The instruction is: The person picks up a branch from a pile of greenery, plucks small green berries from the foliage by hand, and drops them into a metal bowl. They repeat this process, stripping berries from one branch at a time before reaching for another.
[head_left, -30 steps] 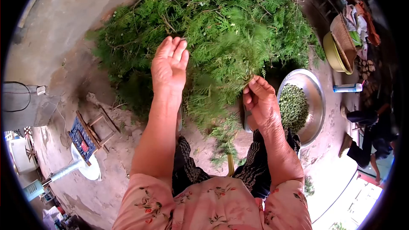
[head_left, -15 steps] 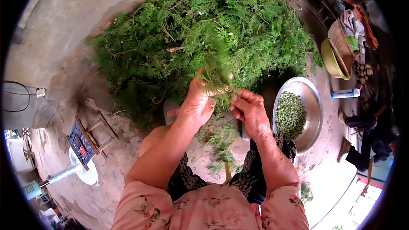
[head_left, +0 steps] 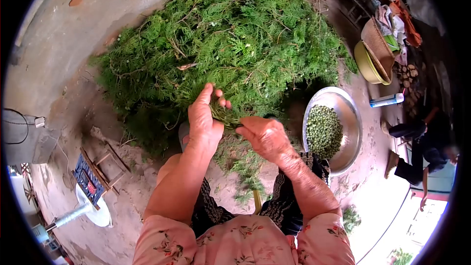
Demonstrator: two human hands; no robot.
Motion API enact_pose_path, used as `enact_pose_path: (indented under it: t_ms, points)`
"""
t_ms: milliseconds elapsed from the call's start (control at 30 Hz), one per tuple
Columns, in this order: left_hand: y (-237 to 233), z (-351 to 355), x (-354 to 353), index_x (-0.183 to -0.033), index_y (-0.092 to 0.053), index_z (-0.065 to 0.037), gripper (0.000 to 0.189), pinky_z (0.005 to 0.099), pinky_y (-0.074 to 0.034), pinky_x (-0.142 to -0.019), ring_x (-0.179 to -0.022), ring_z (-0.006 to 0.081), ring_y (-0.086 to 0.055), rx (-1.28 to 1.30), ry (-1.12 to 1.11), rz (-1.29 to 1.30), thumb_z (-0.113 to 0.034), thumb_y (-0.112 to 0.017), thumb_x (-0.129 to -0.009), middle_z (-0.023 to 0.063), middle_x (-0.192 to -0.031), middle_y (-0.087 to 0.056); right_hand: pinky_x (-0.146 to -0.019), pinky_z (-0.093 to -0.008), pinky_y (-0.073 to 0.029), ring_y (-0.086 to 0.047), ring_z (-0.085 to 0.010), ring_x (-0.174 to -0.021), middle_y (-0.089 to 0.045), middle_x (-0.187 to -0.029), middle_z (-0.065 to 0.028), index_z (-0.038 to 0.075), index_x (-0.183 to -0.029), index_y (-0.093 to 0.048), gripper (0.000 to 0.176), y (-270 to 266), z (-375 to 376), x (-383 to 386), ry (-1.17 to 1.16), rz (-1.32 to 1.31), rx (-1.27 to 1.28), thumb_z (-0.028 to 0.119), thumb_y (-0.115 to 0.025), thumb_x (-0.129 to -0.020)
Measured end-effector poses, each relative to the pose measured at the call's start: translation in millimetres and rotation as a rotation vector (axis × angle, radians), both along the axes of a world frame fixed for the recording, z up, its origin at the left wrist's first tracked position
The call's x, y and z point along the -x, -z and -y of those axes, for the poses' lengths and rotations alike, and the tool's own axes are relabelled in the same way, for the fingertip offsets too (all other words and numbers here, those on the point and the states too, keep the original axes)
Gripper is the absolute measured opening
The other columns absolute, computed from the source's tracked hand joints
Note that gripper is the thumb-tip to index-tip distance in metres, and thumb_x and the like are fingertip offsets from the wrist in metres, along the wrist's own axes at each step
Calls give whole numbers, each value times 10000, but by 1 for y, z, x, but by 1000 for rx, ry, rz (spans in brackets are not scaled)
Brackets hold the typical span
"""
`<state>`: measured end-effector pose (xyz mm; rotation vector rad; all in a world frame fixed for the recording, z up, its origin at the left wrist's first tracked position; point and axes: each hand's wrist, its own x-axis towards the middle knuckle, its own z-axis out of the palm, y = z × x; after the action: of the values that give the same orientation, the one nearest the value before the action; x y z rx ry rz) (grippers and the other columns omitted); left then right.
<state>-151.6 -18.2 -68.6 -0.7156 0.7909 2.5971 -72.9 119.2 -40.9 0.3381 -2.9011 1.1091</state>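
A green conifer sprig (head_left: pixel 227 117) lies across my left hand (head_left: pixel 202 118), whose thumb points up and whose fingers curl round it. My right hand (head_left: pixel 267 135) pinches the sprig's right end between thumb and fingers; whether a small cone is in that pinch is hidden. Just beyond both hands rises a big heap of leafy conifer branches (head_left: pixel 221 44), with a few pale cones among the leaves. To the right of my right hand stands a wide metal basin (head_left: pixel 351 140), partly filled with small round green cones (head_left: pixel 324 132).
Loose sprigs (head_left: pixel 247 172) lie on the floor between my knees. A yellow tub (head_left: pixel 367 66) with a wicker basket stands at the right, near a blue-white cylinder (head_left: pixel 386 100). A small wooden stool (head_left: pixel 115 162) is at the left. Another person (head_left: pixel 422 142) sits at far right.
Both hands have drawn lower and a little left. The sprig has gone from standing upright to lying across my left palm. My right hand has turned with its back upward.
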Motion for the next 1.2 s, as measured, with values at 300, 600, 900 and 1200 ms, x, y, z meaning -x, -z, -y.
enact_pose_path:
  t_ms: [300,600,900,1200]
  points:
    - [18,8,13,-930,-573,-77,100,350,-518,-773,-783,195,-628,43,-76,-111,-37,-562,-840,68,-860,-636,-562,-375,-472,-597,-289,-606,-621,-728,-129,47,-844,-632,155,4,-131,-82,373,-44,-302,195,-619,-797]
    - [7,48,28,-950,-550,-92,131,322,-515,-707,-718,167,-626,81,-293,-44,-50,-578,-830,50,-839,-643,-740,-466,-464,-618,-277,-815,-653,-836,-95,106,-892,-657,338,137,-311,-517,-78,1378,-1002,399,-566,-749]
    - [6,66,32,-988,-519,-113,137,288,-471,-714,-715,117,-581,68,-329,-22,-109,-555,-856,5,-834,-611,-580,-432,-417,-552,-361,-643,-570,-677,-180,38,-696,-580,211,116,-250,-133,190,265,-680,204,-516,-809]
    - [2,93,40,-1026,-531,-89,158,274,-453,-727,-718,100,-551,99,-435,52,-136,-537,-875,2,-846,-597,-591,-309,-516,-594,-175,-737,-601,-933,-105,9,-1145,-518,393,163,-81,107,651,581,827,219,-604,-824]
